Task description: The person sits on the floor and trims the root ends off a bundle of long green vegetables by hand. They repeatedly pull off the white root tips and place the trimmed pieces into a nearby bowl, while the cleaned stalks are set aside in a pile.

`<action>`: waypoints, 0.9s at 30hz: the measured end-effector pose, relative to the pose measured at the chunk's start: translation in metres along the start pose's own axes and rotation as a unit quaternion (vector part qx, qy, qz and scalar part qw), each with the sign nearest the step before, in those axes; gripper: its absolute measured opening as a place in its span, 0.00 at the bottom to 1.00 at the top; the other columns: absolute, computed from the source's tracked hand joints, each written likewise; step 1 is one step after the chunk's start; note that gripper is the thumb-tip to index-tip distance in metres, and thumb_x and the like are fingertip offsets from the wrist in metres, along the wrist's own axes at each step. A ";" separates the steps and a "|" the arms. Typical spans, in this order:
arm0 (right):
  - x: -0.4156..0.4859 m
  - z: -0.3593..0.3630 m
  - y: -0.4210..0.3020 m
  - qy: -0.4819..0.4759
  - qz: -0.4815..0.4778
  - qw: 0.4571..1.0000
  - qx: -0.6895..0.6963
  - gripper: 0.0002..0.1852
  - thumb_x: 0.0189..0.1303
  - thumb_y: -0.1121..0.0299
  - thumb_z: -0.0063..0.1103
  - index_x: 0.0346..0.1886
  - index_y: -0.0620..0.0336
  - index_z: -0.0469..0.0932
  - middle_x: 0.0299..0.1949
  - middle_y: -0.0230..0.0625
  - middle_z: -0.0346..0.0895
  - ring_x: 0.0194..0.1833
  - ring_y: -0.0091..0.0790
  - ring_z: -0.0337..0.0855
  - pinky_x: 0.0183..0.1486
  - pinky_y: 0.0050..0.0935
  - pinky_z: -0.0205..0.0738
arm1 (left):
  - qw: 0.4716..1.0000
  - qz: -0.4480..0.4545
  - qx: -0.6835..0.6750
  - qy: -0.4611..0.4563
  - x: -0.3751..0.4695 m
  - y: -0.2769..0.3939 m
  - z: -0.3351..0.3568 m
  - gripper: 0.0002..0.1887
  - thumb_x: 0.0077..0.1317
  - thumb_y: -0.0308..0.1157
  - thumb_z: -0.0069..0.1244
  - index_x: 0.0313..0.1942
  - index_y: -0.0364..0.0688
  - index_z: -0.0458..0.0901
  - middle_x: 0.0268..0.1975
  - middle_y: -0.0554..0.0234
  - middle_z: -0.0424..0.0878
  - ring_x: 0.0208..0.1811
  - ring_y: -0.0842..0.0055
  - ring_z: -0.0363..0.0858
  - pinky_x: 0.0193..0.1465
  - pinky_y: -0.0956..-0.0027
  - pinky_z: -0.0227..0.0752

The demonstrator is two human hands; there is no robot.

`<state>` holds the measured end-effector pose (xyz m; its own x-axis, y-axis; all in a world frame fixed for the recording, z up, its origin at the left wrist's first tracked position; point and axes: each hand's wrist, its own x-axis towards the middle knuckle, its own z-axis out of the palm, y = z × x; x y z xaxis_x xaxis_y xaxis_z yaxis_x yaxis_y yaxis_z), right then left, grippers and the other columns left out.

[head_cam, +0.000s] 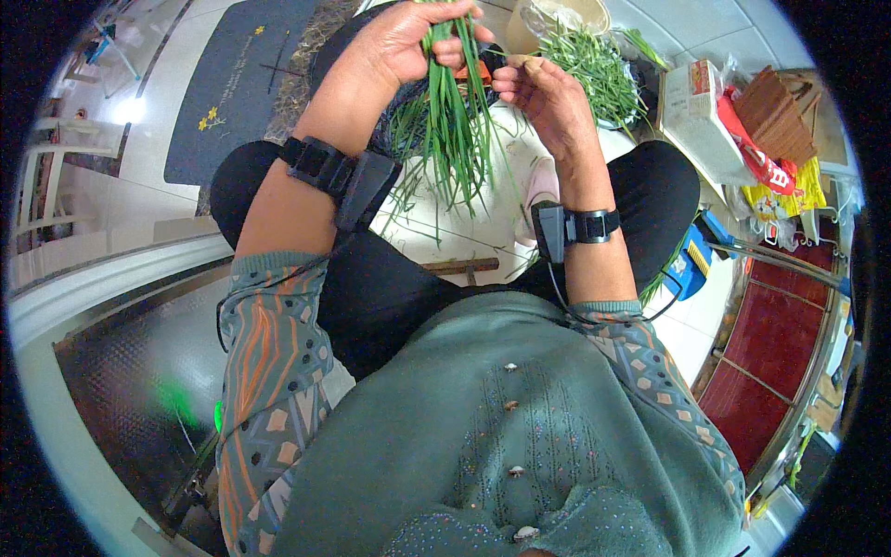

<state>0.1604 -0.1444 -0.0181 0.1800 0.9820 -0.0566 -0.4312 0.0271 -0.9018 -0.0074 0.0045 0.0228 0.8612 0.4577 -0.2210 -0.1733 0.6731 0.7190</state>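
At the top middle, my left hand (pixel 418 43) grips a bunch of long green leaves (pixel 449 132) that look like garlic chives. Their tips hang down over the pale floor (pixel 452 230). To the right of the bunch is my right hand (pixel 546 97), its fingers curled and the thumb close to the index finger. A thin green strand runs near those fingertips; whether it is pinched there is unclear. Beyond my right hand lies a large heap of similar cut leaves (pixel 592 73). Darker loose leaves (pixel 407 129) lie behind the held bunch, partly hidden by it.
A beige bucket (pixel 592 15) stands behind the heap. Right of it are a white box (pixel 689 97), a red plastic bag (pixel 755 150) and a blue dustpan (pixel 689 268). A grey mat (pixel 216 90) lies at left. A pink slipper (pixel 541 186) shows below my right hand, among scattered leaf scraps.
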 end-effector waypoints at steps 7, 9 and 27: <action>0.000 -0.020 0.000 0.084 0.041 0.995 -0.019 0.14 0.67 0.68 0.44 0.45 0.69 0.74 0.36 0.43 0.80 0.32 0.32 0.80 0.36 0.25 0.73 | 0.985 0.108 -0.075 0.112 -0.011 0.035 -0.019 0.07 0.66 0.32 0.49 0.36 0.37 0.75 0.24 0.58 0.78 0.12 0.81 0.61 0.16 0.77 0.54; -0.001 -0.024 0.001 0.093 0.042 0.995 -0.006 0.13 0.66 0.69 0.45 0.45 0.70 0.74 0.33 0.41 0.79 0.29 0.29 0.77 0.33 0.23 0.70 | 0.985 0.131 -0.079 0.086 -0.017 0.046 -0.024 0.08 0.65 0.33 0.50 0.37 0.37 0.76 0.24 0.60 0.78 0.12 0.82 0.61 0.16 0.78 0.54; -0.041 0.069 -0.046 0.011 -0.090 0.977 -0.192 0.07 0.60 0.69 0.57 0.37 0.59 0.83 0.24 0.26 0.77 0.22 0.13 0.66 0.24 0.15 0.59 | 0.968 0.174 -0.118 0.140 -0.030 0.059 -0.040 0.08 0.64 0.33 0.52 0.34 0.38 0.76 0.23 0.59 0.77 0.12 0.80 0.62 0.16 0.76 0.55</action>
<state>0.1120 -0.1731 0.0548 0.2432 0.9633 0.1132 -0.0271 0.1235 -0.9920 -0.0626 0.0538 0.0461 0.5744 0.7972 -0.1860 -0.5623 0.5494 0.6181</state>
